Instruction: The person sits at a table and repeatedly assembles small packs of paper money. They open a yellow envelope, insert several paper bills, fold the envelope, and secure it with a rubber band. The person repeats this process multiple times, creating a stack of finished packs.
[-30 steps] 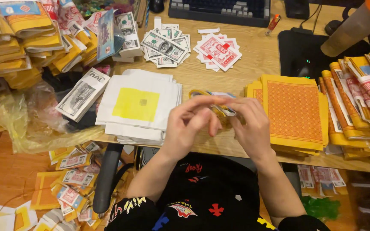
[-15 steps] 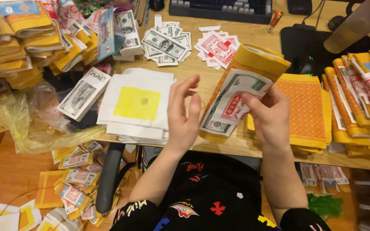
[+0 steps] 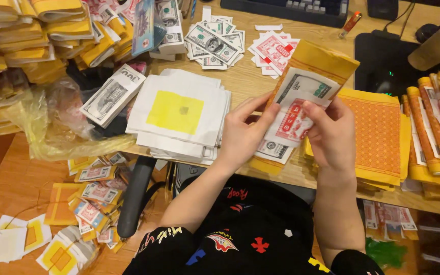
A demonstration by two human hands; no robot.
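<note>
The left hand (image 3: 243,135) and right hand (image 3: 332,137) hold a bundle of paper notes (image 3: 301,102) between them, lifted and tilted above the near edge of the tabletop (image 3: 245,76). The left fingers (image 3: 266,114) grasp its left edge, thumb on the front; the right fingers (image 3: 314,114) are clenched on its right side, thumb pressing the red-printed note on top. A yellow sheet wraps the back of the bundle.

Just right of the fingers lies a stack of orange patterned sheets (image 3: 378,132), and further right stand yellow-edged bundles (image 3: 434,127). Left of the fingers sits a pile of white papers with a yellow square (image 3: 179,112), with a banded pack of grey notes (image 3: 110,94) beside it.

Beyond the fingers lie loose grey notes (image 3: 212,43) and red-and-white notes (image 3: 273,51), then a dark keyboard (image 3: 286,7) at the far edge.
</note>
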